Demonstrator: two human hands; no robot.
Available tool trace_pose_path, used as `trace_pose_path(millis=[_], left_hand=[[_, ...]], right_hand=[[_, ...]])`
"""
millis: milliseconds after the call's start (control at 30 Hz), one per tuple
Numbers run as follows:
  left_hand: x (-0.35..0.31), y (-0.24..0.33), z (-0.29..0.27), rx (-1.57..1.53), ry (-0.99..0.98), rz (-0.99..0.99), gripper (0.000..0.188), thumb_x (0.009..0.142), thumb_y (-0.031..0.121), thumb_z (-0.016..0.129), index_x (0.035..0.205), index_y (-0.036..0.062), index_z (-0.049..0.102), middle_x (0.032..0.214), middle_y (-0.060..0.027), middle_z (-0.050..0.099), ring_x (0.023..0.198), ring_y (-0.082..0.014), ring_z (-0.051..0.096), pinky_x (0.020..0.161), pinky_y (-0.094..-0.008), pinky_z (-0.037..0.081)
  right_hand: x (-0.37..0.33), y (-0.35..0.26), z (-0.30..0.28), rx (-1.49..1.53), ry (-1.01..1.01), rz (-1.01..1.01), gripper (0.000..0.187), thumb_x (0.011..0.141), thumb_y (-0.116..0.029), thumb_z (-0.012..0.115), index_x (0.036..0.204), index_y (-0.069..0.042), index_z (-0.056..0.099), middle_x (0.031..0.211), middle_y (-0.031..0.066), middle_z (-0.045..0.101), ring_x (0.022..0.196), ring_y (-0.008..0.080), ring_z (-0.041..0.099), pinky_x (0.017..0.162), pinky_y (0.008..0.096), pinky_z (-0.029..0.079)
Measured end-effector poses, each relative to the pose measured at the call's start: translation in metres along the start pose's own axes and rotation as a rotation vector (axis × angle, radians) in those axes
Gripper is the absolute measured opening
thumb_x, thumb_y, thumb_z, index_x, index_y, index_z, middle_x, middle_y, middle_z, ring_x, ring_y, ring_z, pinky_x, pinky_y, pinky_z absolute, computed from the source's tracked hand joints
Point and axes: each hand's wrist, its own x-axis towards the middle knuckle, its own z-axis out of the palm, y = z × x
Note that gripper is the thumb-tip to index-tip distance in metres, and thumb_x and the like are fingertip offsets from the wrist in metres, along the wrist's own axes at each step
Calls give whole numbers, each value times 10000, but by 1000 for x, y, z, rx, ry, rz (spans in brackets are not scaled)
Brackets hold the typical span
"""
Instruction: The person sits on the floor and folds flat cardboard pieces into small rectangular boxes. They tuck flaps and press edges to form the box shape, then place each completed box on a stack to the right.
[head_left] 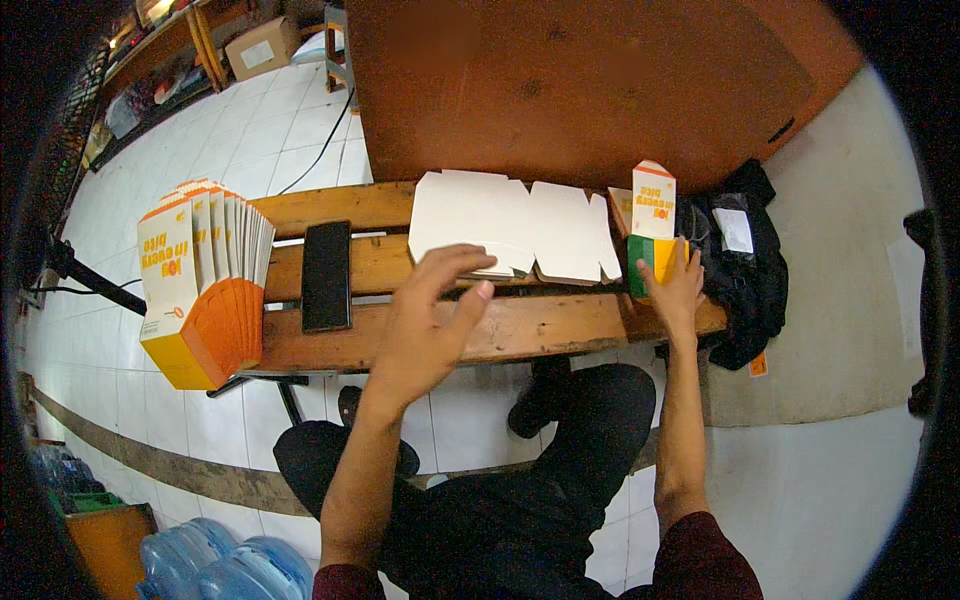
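Observation:
My left hand (pixel 430 320) hovers at the near edge of a stack of flat white carton blanks (pixel 470 215) on the wooden bench, thumb apart from the fingers, with nothing in its grasp. At the bench's right end, my right hand (pixel 676 290) grips a small printed carton (pixel 654 205) in white, orange, green and yellow. Its thumb lies on one side of the yellow part and its fingers on the other. Part of another printed piece (pixel 619 210) shows just left of that carton. Toward the left end stands a fanned row of printed cartons (pixel 205 290), nested together.
A black phone (pixel 327 275) lies on the slatted bench (pixel 400 335), between the fanned cartons and the blanks. Dark cloth or a bag (pixel 750 270) sits at the right end. Behind rises a brown panel (pixel 600 90). Blue water bottles (pixel 250 570) are at lower left.

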Motion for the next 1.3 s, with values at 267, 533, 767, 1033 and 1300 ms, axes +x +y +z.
trace_pose_path(millis=[267, 533, 767, 1033, 1300], left_hand=[[4, 15, -26, -111, 87, -82, 280, 961, 168, 532, 1165, 8, 638, 1281, -141, 602, 1218, -247, 546, 1066, -360, 387], [-1, 5, -28, -82, 83, -72, 286, 948, 183, 578, 1184, 32, 631, 1258, -114, 612, 1215, -239, 539, 1048, -359, 405], [0, -5, -34, -122, 76, -22, 298, 956, 192, 586, 1215, 49, 618, 1256, -125, 607, 1225, -253, 540, 1036, -367, 419], [2, 1, -32, -163, 39, -41, 300, 965, 182, 569, 1214, 20, 610, 1247, -131, 604, 1163, -246, 571, 1015, -362, 434], [5, 3, -35, -47, 175, 9, 284, 939, 170, 606, 1180, 19, 608, 1190, -145, 610, 1139, -265, 576, 958, -378, 462]], right_hand=[[0, -65, -40, 242, 56, -500, 688, 780, -356, 778, 1357, -83, 520, 1443, 226, 418, 1333, 400, 392, 1091, 476, 345], [17, -184, 30, 137, -496, -998, 913, 622, -351, 865, 1416, -166, 455, 1506, 224, 352, 1381, 420, 340, 1136, 449, 334], [27, -200, 37, -61, -656, -1044, 696, 829, -148, 683, 1466, -142, 402, 1529, 256, 303, 1410, 395, 323, 1166, 407, 295], [24, -213, -15, 146, -750, -866, 332, 817, -97, 664, 1146, -91, 705, 1111, 201, 686, 985, 329, 682, 882, 391, 531], [5, -209, -44, 547, -17, -824, 173, 768, -119, 775, 780, -5, 646, 728, 162, 645, 661, 315, 637, 584, 377, 482]])
